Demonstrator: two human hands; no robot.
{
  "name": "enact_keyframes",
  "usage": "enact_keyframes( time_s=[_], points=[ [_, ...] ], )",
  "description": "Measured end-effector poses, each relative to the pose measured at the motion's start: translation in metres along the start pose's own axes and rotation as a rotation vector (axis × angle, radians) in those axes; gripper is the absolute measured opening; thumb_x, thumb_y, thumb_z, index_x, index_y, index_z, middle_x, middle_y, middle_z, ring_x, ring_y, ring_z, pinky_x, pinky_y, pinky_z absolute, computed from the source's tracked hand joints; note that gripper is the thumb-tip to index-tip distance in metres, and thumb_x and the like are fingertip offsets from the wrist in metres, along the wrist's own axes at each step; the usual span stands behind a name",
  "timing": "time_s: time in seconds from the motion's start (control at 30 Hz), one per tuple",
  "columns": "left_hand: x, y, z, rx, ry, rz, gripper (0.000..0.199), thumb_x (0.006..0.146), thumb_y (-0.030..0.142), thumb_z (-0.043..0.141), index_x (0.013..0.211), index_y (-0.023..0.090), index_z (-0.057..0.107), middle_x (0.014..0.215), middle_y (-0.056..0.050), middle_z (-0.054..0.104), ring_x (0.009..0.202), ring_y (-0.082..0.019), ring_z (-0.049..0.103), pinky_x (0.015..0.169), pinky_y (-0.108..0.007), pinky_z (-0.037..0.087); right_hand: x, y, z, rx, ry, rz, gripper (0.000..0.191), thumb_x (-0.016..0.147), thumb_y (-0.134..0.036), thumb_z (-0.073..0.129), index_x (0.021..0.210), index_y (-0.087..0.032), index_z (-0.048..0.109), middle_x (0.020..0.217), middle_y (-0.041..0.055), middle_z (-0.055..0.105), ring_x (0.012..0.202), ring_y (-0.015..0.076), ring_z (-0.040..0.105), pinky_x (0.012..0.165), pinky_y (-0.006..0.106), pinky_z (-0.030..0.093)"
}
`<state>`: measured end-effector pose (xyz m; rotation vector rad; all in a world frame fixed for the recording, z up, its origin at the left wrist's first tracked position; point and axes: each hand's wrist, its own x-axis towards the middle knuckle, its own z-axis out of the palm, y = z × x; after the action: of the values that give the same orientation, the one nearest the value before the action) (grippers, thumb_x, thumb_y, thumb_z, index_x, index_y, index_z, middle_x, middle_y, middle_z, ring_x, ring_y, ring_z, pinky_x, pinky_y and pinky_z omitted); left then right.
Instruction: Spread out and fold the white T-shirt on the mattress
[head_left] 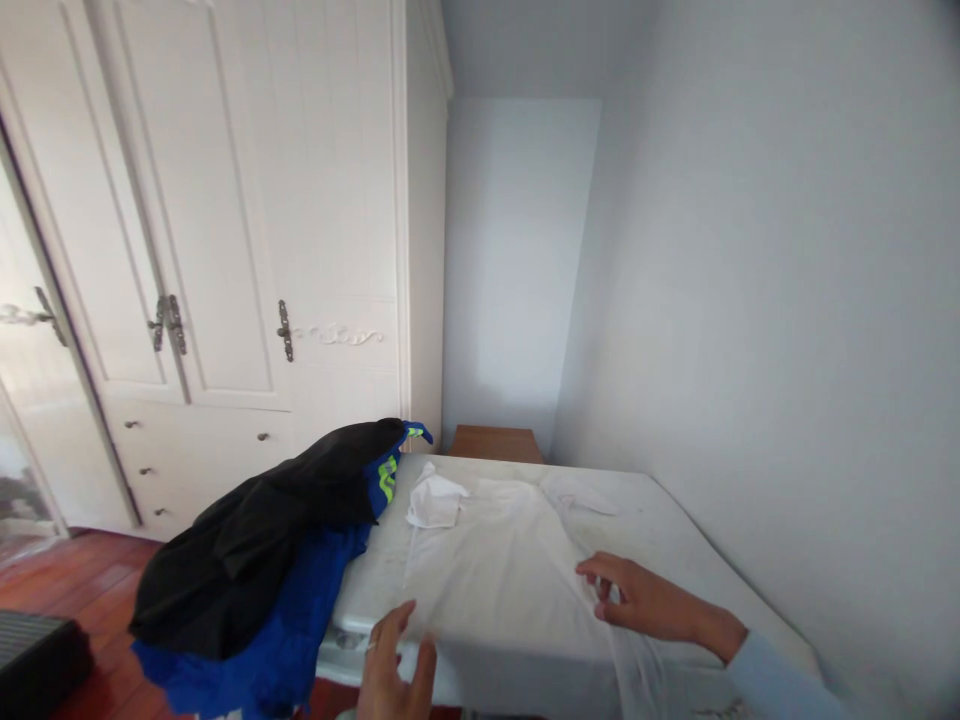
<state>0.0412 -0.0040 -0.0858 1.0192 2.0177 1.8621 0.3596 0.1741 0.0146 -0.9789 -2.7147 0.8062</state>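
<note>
A white cloth garment lies spread over the white table-like surface, its lower part hanging past the near edge. One crumpled part is bunched at its upper left. My right hand is at the garment's right side, with fingers curled and thumb apart; any contact with the fabric is hard to tell. Near the front left edge, my left hand is raised with its fingers spread and nothing in it. A ring shows on one of its fingers.
Black and blue clothing is heaped along the surface's left side. A white wardrobe stands behind it. At the right is a grey wall; a brown wooden piece sits beyond the far edge. A dark object is on the floor.
</note>
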Motion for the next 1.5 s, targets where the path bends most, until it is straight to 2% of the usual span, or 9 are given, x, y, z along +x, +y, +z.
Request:
enact_keyframes(
  time_s=[0.3, 0.53, 0.63, 0.83, 0.97, 1.07, 1.17, 1.3, 1.5],
  points=[
    [0.062, 0.012, 0.074, 0.311, -0.186, 0.294, 0.050, 0.080, 0.030, 0.051, 0.124, 0.010, 0.063, 0.132, -0.019, 0.063, 0.130, -0.034, 0.055, 0.111, -0.054, 0.043, 0.103, 0.068, 0.011, -0.075, 0.380, 0.244, 0.067, 0.080, -0.024, 0.057, 0.144, -0.007, 0.048, 0.142, 0.0237, 0.054, 0.131, 0.0297, 0.053, 0.113, 0.042, 0.035],
    [0.051, 0.006, 0.063, 0.391, -0.324, 0.334, 0.034, 0.085, 0.020, 0.045, 0.101, 0.019, 0.075, 0.101, -0.010, 0.073, 0.102, -0.027, 0.066, 0.097, -0.047, 0.050, 0.106, 0.078, 0.013, 0.026, 0.238, 0.280, 0.004, 0.076, -0.021, 0.060, 0.074, -0.018, 0.061, 0.080, 0.0081, 0.068, 0.079, 0.0226, 0.061, 0.076, 0.033, 0.043],
    [0.049, 0.004, 0.054, 0.288, -0.290, 0.303, 0.031, 0.087, 0.027, 0.047, 0.099, 0.021, 0.075, 0.099, -0.009, 0.074, 0.099, -0.027, 0.066, 0.094, -0.046, 0.051, 0.094, 0.072, 0.010, 0.178, 0.314, 0.245, 0.019, 0.077, -0.028, 0.061, 0.062, -0.020, 0.053, 0.068, 0.0023, 0.061, 0.072, 0.0188, 0.055, 0.071, 0.030, 0.040],
    [0.051, 0.003, 0.049, 0.024, -0.220, 0.150, 0.036, 0.085, 0.045, 0.055, 0.100, 0.017, 0.074, 0.101, -0.011, 0.074, 0.093, -0.025, 0.069, 0.088, -0.041, 0.056, 0.039, 0.013, -0.002, 0.963, 0.515, 0.222, 0.040, 0.069, -0.054, 0.078, 0.077, -0.020, 0.059, 0.069, -0.0035, 0.053, 0.063, 0.0136, 0.045, 0.060, 0.026, 0.037],
    [0.020, 0.039, 0.049, 0.062, -0.041, 0.309, 0.033, 0.086, 0.041, 0.056, 0.101, 0.016, 0.074, 0.084, -0.009, 0.071, 0.075, -0.022, 0.065, 0.077, -0.040, 0.054, 0.017, -0.035, -0.020, 1.302, 0.721, 0.169, 0.044, 0.057, -0.047, 0.091, 0.075, -0.019, 0.062, 0.073, -0.0016, 0.059, 0.067, 0.0141, 0.050, 0.063, 0.026, 0.042],
    [-0.023, 0.083, 0.055, -0.072, -0.164, 0.409, 0.031, 0.088, 0.038, 0.061, 0.110, 0.018, 0.071, 0.085, -0.007, 0.070, 0.072, -0.018, 0.063, 0.073, -0.033, 0.054, 0.012, -0.077, -0.028, 1.320, 0.777, 0.091, 0.042, 0.059, -0.046, 0.091, 0.072, -0.019, 0.060, 0.070, -0.0013, 0.059, 0.065, 0.0150, 0.051, 0.061, 0.027, 0.043],
    [-0.059, 0.123, 0.066, -0.217, -0.367, 0.335, 0.080, 0.074, 0.043, 0.078, 0.144, 0.016, 0.050, 0.128, -0.016, 0.065, 0.103, -0.025, 0.066, 0.088, -0.036, 0.057, 0.004, -0.131, -0.023, 1.278, 0.644, -0.040, 0.041, 0.072, -0.052, 0.083, 0.077, -0.021, 0.057, 0.069, -0.0026, 0.054, 0.063, 0.0136, 0.048, 0.058, 0.025, 0.042],
    [-0.066, 0.152, 0.067, -0.394, -0.228, 0.180, 0.055, 0.080, 0.049, 0.069, 0.123, 0.015, 0.066, 0.120, -0.017, 0.069, 0.109, -0.029, 0.067, 0.096, -0.040, 0.054, -0.019, -0.193, -0.011, 0.967, 0.282, -0.408, 0.032, 0.087, -0.049, 0.072, 0.082, -0.020, 0.060, 0.086, 0.0024, 0.056, 0.076, 0.0140, 0.055, 0.069, 0.026, 0.049],
    [-0.033, 0.183, 0.013, -0.744, -0.131, -0.241, 0.050, 0.067, 0.053, 0.077, 0.102, 0.017, 0.073, 0.103, -0.011, 0.075, 0.101, -0.030, 0.070, 0.093, -0.039, 0.056, -0.035, -0.188, -0.013, 0.679, 0.348, -0.597, 0.016, 0.097, -0.031, 0.061, 0.112, -0.029, 0.065, 0.129, 0.0090, 0.058, 0.120, 0.0206, 0.058, 0.105, 0.038, 0.046]
  ],
)
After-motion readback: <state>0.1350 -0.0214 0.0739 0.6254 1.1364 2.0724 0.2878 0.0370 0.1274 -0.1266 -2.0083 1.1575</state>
